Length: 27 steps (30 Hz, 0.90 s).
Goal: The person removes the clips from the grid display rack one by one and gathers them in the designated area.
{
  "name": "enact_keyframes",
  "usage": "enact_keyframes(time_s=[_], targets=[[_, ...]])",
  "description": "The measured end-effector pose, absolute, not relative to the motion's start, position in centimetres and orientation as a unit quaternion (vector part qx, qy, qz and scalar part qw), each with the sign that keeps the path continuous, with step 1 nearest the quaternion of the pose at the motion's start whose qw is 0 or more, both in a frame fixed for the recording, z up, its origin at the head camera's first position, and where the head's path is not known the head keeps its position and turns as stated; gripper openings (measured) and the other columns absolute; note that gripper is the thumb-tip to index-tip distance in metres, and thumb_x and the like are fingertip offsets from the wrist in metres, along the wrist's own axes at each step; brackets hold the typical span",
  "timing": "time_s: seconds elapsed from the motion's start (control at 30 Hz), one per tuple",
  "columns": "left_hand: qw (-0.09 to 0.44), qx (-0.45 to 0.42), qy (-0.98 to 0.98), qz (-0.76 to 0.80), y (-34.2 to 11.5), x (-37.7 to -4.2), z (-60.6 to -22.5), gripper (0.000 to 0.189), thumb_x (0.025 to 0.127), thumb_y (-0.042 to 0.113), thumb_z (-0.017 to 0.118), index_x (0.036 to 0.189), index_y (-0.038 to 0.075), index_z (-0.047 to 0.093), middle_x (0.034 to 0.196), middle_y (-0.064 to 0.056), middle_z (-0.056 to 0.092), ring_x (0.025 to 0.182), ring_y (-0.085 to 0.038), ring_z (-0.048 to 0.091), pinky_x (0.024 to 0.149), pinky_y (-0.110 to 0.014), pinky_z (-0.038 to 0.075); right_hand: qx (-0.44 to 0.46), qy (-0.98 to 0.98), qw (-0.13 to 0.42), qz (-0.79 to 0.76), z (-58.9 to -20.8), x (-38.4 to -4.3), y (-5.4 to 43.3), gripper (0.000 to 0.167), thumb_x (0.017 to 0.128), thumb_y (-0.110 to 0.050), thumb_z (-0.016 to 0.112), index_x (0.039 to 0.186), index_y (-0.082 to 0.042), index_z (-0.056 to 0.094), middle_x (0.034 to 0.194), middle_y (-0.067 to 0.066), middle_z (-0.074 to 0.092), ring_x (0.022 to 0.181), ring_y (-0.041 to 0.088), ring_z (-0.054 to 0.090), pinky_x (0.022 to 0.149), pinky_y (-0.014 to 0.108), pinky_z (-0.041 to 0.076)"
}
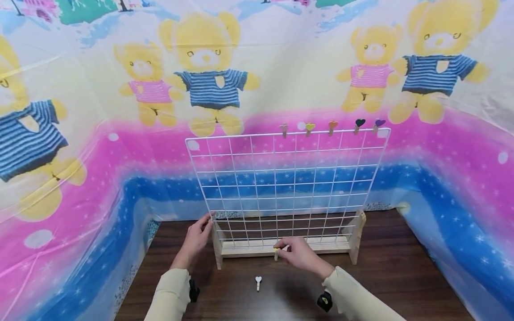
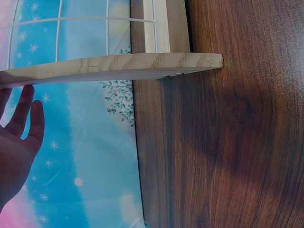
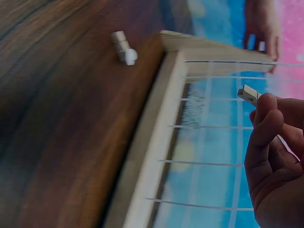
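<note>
A small wooden clothespin [image 3: 248, 94] with a bit of yellow at its top is pinched between the thumb and fingertips of my right hand [image 1: 299, 256]. In the head view this hand is in front of the low part of a white wire grid [image 1: 277, 185], whose wooden stand [image 1: 289, 251] rests on the table. My left hand [image 1: 195, 238] touches the stand's left upright [image 2: 142, 64] near its top, fingers mostly straight along its outer side. Another clothespin, with a white heart [image 1: 258, 284], lies on the table in front of the stand.
Several heart clothespins, among them a yellow one [image 1: 310, 128] and a purple one [image 1: 379, 125], are clipped along the grid's top wire toward the right. Behind the dark wooden table [image 1: 401, 276] hangs a bear-print cloth [image 1: 281, 67], which also runs along both sides.
</note>
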<state>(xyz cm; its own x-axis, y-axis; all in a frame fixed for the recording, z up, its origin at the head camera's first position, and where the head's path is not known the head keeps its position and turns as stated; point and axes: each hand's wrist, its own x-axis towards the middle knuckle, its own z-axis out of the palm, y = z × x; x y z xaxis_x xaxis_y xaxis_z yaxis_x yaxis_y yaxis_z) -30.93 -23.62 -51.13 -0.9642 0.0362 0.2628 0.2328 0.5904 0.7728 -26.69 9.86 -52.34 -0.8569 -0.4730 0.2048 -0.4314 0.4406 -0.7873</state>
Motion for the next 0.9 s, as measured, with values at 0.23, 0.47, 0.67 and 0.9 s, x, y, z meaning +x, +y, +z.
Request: enact_keyframes(time_s=[0.23,0.47,0.67,0.9], targets=[[0.103,-0.072,-0.884,-0.45,-23.6,-30.9,-50.9,0.037,0.101,0.017,0.047,0.137,0.01,0.051,0.118,-0.019,0.061,0.101,-0.029,0.059,0.079,-0.045,0.046,-0.276,0.857,0.043,-0.434,-55.7,-27.0,9.7,0.01,0.089,-0.007,0.064,0.095,-0.006,0.072,0.075,-0.001,0.064,0.047,0.003,0.05,0.045,0.024,0.045],[0.099,-0.074,-0.886,-0.448,-23.6,-30.8,-50.9,0.037,0.102,0.018,0.046,0.138,0.009,0.05,0.117,-0.019,0.061,0.101,-0.03,0.058,0.078,-0.044,0.045,-0.266,0.874,0.051,-0.404,-59.0,-27.2,9.5,0.005,0.085,-0.012,0.07,0.087,-0.009,0.073,0.073,-0.01,0.063,0.062,0.001,0.054,0.058,0.022,0.045],[0.099,-0.069,-0.887,-0.446,-23.5,-30.8,-50.8,0.037,0.102,0.018,0.045,0.138,0.009,0.05,0.117,-0.019,0.062,0.1,-0.03,0.058,0.078,-0.044,0.046,-0.253,0.875,0.077,-0.405,-60.7,-27.1,9.2,0.004,0.082,-0.009,0.07,0.086,-0.009,0.072,0.073,-0.009,0.064,0.064,0.002,0.056,0.06,0.023,0.046],[0.134,-0.092,-0.885,-0.436,-23.5,-30.7,-51.0,0.036,0.102,0.018,0.046,0.135,0.007,0.053,0.11,-0.02,0.063,0.092,-0.028,0.06,0.071,-0.042,0.047,-0.22,0.871,0.094,-0.428,-62.4,-26.8,8.5,0.006,0.08,-0.002,0.068,0.083,-0.006,0.069,0.066,-0.006,0.062,0.05,0.004,0.055,0.052,0.023,0.046]])
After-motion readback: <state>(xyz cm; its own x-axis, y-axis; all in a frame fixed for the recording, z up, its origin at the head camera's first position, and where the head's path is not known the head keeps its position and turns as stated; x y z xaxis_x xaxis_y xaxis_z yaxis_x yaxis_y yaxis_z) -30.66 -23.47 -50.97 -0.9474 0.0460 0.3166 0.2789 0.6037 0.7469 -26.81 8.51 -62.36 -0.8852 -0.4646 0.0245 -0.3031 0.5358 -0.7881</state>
